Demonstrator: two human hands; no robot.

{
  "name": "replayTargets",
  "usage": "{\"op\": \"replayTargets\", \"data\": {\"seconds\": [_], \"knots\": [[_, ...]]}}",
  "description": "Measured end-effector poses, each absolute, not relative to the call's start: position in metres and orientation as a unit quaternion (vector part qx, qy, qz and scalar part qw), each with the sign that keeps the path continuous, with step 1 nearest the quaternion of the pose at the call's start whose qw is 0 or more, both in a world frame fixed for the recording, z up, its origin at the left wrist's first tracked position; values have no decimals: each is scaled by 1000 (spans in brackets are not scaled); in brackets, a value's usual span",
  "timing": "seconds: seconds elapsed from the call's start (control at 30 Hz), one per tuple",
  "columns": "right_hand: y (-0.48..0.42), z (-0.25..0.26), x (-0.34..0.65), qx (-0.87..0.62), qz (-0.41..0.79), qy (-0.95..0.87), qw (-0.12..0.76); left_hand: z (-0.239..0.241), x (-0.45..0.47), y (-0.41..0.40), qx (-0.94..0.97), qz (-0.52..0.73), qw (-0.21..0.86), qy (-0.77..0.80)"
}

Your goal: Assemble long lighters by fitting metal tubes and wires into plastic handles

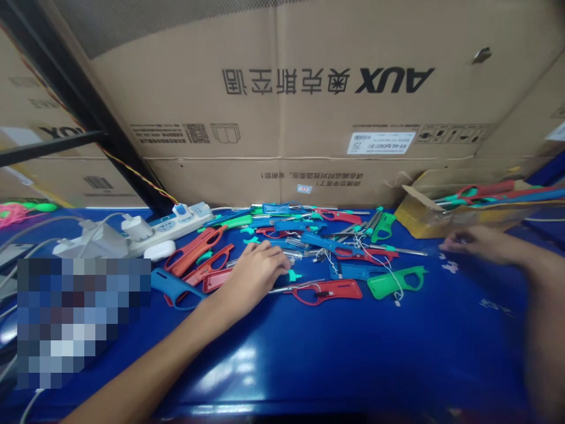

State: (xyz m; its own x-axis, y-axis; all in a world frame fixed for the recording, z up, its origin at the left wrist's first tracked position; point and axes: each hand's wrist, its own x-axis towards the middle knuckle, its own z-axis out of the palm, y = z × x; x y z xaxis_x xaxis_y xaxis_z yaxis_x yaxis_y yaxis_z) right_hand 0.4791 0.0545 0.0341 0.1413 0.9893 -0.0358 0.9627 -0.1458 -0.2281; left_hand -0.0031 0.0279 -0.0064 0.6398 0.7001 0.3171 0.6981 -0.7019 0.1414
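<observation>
My left hand [260, 268] reaches into a pile of long-nosed lighter parts, its fingers bent downward and close together. Whatever is under its fingertips is hidden. Just right of it lie a small teal trigger piece [293, 275] and a red lighter handle [329, 291] with a metal rod. A green handle [395, 282] with a white wire sits further right. My right hand [474, 244] hovers at the front of a cardboard box [424, 221], fingers curled in. Something dark shows between thumb and forefinger, too small to name. Small whitish bits [449, 267] lie below it.
The box holds several red, blue and teal lighter parts [489, 191]. At left are a white power strip [176, 227] with plugs and cables, a white case [159, 251] and a blurred-out patch. A large carton [282, 118] walls off the back of the blue table [309, 359].
</observation>
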Motion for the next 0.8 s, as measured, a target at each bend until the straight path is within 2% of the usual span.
{"op": "replayTargets", "data": {"seconds": [0.07, 0.2, 0.37, 0.5, 0.8], "knots": [[56, 39, 467, -730, 139, -668, 52, -2, -1, 25, 915, 184, 15, 358], [47, 48, 410, -631, 151, -758, 68, 8, 6, 16, 932, 201, 60, 295], [26, 46, 335, -499, 216, -838, 42, 8, 9, 8, 944, 177, 67, 271], [14, 38, 306, -457, 231, -859, 6, 7, 8, 7, 945, 162, 60, 277], [8, 29, 293, -441, 236, -866, -9, 8, 12, 4, 943, 152, 5, 296]]}}
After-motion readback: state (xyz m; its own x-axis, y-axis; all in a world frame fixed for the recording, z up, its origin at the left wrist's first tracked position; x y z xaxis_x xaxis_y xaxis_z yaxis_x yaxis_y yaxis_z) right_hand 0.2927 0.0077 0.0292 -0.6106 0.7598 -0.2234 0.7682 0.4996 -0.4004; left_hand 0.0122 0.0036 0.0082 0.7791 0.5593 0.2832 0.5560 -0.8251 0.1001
